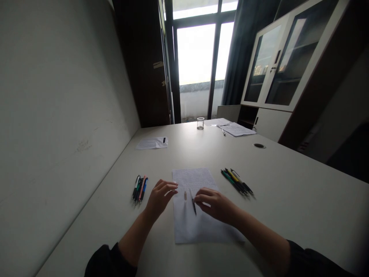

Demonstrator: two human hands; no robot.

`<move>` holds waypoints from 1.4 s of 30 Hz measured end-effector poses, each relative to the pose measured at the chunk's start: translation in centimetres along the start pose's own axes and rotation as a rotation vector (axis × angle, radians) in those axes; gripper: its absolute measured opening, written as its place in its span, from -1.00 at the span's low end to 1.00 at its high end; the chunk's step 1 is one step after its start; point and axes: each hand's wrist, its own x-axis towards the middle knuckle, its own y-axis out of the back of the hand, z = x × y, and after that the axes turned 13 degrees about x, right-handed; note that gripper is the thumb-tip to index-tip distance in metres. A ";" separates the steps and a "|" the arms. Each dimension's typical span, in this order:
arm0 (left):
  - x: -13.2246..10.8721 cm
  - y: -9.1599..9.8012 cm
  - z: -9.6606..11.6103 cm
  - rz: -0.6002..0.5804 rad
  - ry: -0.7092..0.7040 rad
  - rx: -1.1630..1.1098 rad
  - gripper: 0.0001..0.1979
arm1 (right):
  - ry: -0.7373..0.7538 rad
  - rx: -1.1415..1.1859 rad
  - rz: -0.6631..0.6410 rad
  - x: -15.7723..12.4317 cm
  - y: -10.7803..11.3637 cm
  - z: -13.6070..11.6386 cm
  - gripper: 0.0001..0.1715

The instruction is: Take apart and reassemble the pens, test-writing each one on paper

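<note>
A lined sheet of paper (196, 231) with writing on its upper part lies on the white table. On it rest a slim dark-tipped pen (193, 202) and, left of that, a small pale piece (185, 195). My left hand (162, 195) hovers at the sheet's left edge, fingers apart, holding nothing. My right hand (212, 202) is at the pen's right side, its fingertips close to the barrel; whether they grip it is unclear. Several pens (140, 189) lie in a group to the left, and another group of pens (237, 182) lies to the right.
A glass jar (200, 123) stands at the table's (184, 154) far edge. Papers (238, 129) with a pen lie at the back right, and another paper (152, 143) at the back left. A round cable hole (259, 146) is at the right.
</note>
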 end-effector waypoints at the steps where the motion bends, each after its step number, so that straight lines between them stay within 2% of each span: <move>1: 0.0 0.1 0.1 0.013 0.001 -0.011 -0.89 | -0.017 0.026 0.036 0.1 0.0 0.0 -0.80; 11: 0.0 0.3 0.4 0.129 0.028 -0.080 -0.86 | -0.170 0.218 0.284 0.0 -0.6 0.9 -0.79; 16: -0.1 0.2 1.3 0.085 0.018 -0.144 -0.85 | -0.156 0.359 0.298 0.3 -0.8 0.6 -0.66; 22: -0.1 -0.3 2.5 0.036 -0.008 -0.172 -0.84 | -0.263 0.502 0.343 0.6 -0.7 -0.2 -0.78; 29: 0.0 -0.2 2.2 -0.002 -0.005 -0.120 -0.88 | -0.347 0.738 0.481 0.8 0.1 -0.3 -0.75; 36: 0.1 -0.2 1.7 0.019 -0.009 -0.063 -0.93 | -0.325 0.730 0.618 0.6 1.2 0.5 -0.82; 42: 0.2 0.0 1.7 0.018 -0.014 -0.053 -0.92 | -0.400 0.532 0.544 0.6 0.9 1.4 -0.74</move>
